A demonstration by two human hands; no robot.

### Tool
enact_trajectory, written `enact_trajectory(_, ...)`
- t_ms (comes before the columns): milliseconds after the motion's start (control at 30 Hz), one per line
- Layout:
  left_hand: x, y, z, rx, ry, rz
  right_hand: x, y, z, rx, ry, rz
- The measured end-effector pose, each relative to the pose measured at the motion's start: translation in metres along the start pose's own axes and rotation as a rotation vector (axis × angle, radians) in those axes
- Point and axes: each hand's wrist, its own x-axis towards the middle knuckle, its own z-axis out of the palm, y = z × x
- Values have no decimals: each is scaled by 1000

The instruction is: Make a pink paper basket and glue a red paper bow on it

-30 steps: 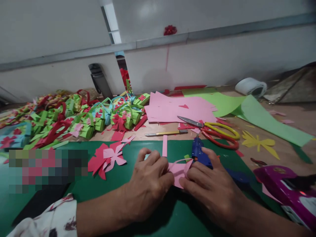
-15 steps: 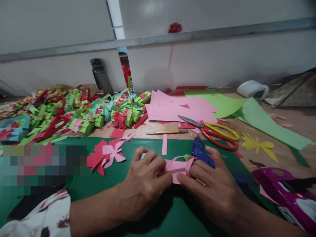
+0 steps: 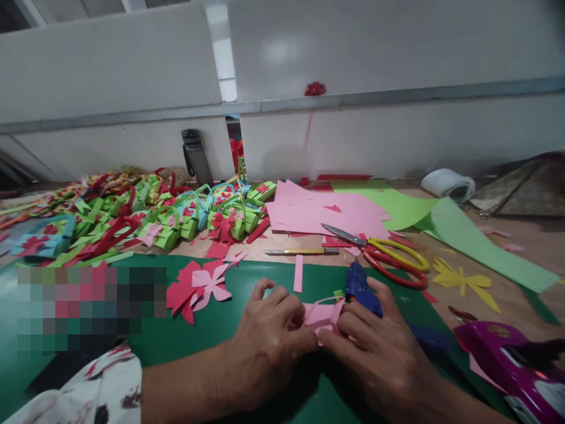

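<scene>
Low over the green mat [image 3: 185, 347], a small folded pink paper basket [image 3: 323, 316] with a thin handle strip sits between my hands. My left hand [image 3: 278, 341] pinches its left side, and my right hand [image 3: 375, 341] grips the right side, thumbs close together at the front. My fingers cover most of its ends. Just behind my right hand lies a blue glue gun [image 3: 359, 288]. A pink paper strip [image 3: 299, 273] rests beyond the basket. Left of my hands are a pink paper flower [image 3: 212, 285] and red paper flowers [image 3: 182, 287].
Scissors with red and yellow handles [image 3: 392, 256] and a cutter knife [image 3: 302, 251] lie behind the mat. Pink sheets [image 3: 304, 209] and green paper [image 3: 485, 241] spread beyond. Finished paper baskets [image 3: 172, 227] pile at left near a bottle [image 3: 196, 158]. A purple device [image 3: 507, 359] stands at right.
The view has tilted up and shifted slightly, so everything sits lower in the picture. Both hands keep their hold on the pink paper basket, thumbs now a little closer together.
</scene>
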Motion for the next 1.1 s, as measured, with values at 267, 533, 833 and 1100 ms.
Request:
enact_trajectory(267,-2,-3,-2,-33,-24,-41,-4,0,2,45,1,71)
enact_trajectory(533,-7,-5,-13,-118,-13,-113,-10,4,-8,94,-58,110)
enact_trajectory(833,-9,-14,-13,-126,-3,-108,-11,9,-3,100,29,157)
enact_trajectory(1100,-10,-21,-24,-101,116,12,-15,22,-12,2,-46,85)
